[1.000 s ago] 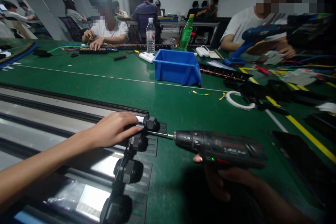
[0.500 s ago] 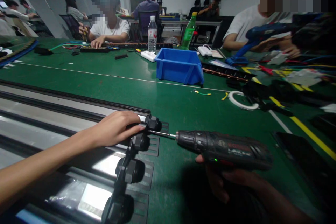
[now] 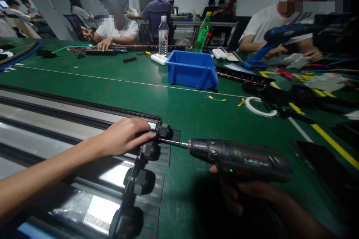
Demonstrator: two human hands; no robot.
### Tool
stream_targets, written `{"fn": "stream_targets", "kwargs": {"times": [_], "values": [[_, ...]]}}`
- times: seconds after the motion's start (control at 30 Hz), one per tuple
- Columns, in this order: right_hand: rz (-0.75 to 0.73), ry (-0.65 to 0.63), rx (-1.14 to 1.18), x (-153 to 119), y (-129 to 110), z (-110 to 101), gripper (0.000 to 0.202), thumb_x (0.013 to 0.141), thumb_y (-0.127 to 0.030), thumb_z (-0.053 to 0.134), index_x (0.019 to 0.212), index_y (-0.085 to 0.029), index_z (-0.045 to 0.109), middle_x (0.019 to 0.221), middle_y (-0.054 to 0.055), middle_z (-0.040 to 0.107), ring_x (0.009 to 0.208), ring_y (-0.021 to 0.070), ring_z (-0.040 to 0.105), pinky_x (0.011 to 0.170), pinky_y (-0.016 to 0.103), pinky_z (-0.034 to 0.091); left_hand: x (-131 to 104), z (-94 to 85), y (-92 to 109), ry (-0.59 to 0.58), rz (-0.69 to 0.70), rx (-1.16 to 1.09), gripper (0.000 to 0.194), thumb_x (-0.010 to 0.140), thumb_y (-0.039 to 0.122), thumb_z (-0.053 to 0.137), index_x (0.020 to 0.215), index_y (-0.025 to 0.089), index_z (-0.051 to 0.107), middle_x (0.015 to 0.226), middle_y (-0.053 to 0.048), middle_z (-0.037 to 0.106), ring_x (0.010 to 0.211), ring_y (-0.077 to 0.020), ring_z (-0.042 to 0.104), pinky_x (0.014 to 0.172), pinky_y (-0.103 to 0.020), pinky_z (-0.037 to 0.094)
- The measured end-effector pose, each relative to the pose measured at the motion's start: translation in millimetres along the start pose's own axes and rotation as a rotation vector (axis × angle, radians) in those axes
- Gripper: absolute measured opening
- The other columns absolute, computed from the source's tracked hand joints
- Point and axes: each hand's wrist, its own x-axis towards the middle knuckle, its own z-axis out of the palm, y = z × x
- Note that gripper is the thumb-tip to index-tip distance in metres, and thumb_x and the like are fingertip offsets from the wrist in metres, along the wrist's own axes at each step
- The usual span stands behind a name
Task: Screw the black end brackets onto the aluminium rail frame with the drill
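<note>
My right hand is wrapped around the grip of a black cordless drill, with one finger by the trigger and a green light lit on its body. Its long thin bit points left and meets the black end piece between two black cable glands. My left hand lies over the end of a long metal profile, fingers and thumb closed on its end beside the bit tip. Several glands with slotted black tabs line the profile ends; the bit's very tip is hidden.
Ahead stand a blue bin, a water bottle and a green bottle. A white ring and short wires lie right of centre. A dark flat object lies at right. Co-workers sit across the green table.
Both hands and the drill stay nearly in place, the bit still at the end piece. Across the table, the co-workers' hands have shifted slightly.
</note>
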Motion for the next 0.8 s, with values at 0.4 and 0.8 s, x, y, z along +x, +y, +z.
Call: {"fn": "stream_targets", "kwargs": {"times": [0.4,0.8], "values": [[-0.052,-0.022,-0.029,5,6,-5,0.043,0.087,-0.03,0.075,0.129,-0.026,0.07,0.08,0.005,0.071,0.064,0.0219,0.075,0.059,0.031,0.058,3,0.0,2,0.026,-0.03,0.005,0.04,0.105,0.047,0.043,0.085,0.017,0.059,0.08,-0.002,0.06,0.076,-0.0159,0.057,0.07,-0.028,0.036],[-0.035,0.088,-0.056,1,0,13,0.043,0.081,-0.035,0.079,0.123,-0.027,0.073,0.065,-0.001,0.064,0.043,0.0174,0.064,0.045,0.03,0.048,4,-0.5,6,0.038,-0.07,-0.029,0.037,0.102,0.047,0.05,0.087,0.016,0.064,0.081,-0.003,0.064,0.078,-0.0171,0.06,0.071,-0.027,0.038]]}}
